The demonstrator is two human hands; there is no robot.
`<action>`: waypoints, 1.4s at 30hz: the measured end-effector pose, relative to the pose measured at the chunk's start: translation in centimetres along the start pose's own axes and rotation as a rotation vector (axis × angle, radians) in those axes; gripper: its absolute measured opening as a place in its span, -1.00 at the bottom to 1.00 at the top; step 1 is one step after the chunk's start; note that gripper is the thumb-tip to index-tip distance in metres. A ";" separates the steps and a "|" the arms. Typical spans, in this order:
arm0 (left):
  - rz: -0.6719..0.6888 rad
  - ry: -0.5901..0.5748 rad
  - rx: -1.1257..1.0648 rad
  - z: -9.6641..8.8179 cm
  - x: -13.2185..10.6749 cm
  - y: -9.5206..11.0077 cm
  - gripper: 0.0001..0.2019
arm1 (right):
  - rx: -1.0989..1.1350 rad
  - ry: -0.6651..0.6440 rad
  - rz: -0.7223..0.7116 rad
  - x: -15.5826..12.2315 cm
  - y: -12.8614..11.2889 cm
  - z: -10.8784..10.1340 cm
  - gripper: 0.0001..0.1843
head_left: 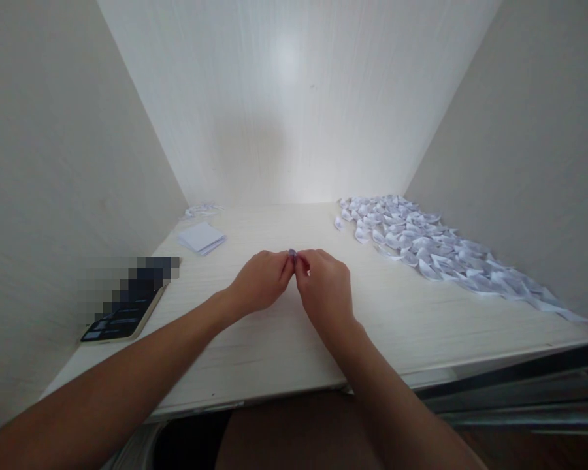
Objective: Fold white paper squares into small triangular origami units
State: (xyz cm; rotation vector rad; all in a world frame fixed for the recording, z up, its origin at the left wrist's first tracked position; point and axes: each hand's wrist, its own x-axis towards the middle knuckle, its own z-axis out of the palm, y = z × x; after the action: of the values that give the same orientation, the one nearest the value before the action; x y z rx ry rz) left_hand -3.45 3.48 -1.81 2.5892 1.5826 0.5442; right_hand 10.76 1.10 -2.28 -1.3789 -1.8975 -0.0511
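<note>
My left hand (262, 279) and my right hand (325, 284) meet above the middle of the white tabletop (269, 365). Between their pinched thumbs and fingertips sits a small folded piece of paper (293, 252). Only a greyish-white tip of it shows; my fingers hide the rest. To the right spreads a large heap of small folded paper boats (411, 235), white with pointed ends. One paper boat (338, 224) lies apart at the heap's left edge. Left of my hands is a stack of square white paper sheets (202, 237).
A phone (122, 320), partly pixelated, lies by the left wall (53, 163). White paper scraps (203, 209) sit in the back left corner. Side panels and a back panel (294, 117) enclose the tabletop, whose front edge runs below my forearms.
</note>
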 end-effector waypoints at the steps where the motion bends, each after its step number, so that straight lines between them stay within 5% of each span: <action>1: 0.004 0.021 -0.064 0.1 0.1 -0.1 -0.58 | 0.000 0.010 -0.018 -0.1 -0.1 0.0 -0.76; 6: -0.084 0.021 -0.495 0.0 0.2 -0.4 -0.53 | 0.194 -0.013 0.016 0.7 1.0 -0.4 -0.92; 10: 0.023 -0.066 -0.770 -0.6 0.0 -1.0 -0.73 | 0.459 -0.234 0.112 1.8 4.1 -1.6 -0.85; 13: 0.200 -0.142 -0.762 -0.7 -0.2 -1.3 -0.66 | 0.544 -0.451 0.092 2.1 6.1 -2.3 -0.82; 16: 0.223 -0.161 -0.663 -0.5 -0.2 -1.3 -0.80 | 0.556 -0.513 0.049 2.1 6.7 -2.4 -0.84; 24: 0.169 0.061 -0.632 -0.2 0.0 -1.6 -0.78 | 0.815 -0.510 0.040 2.1 6.1 -2.9 -0.95; 33: 0.317 0.389 -0.508 -0.4 0.2 -1.7 -0.85 | 0.502 -0.159 -0.181 2.0 5.1 -1.6 -0.88; 42: 0.339 0.478 -0.393 -0.5 0.2 -1.7 -0.78 | 0.375 -0.050 -0.307 2.0 5.2 -1.3 -0.80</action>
State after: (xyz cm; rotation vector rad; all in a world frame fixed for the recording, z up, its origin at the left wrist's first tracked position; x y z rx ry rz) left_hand -4.98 4.42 -1.68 2.5321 0.9653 1.4273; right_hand 15.55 4.23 -2.18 -0.8409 -2.0212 0.1814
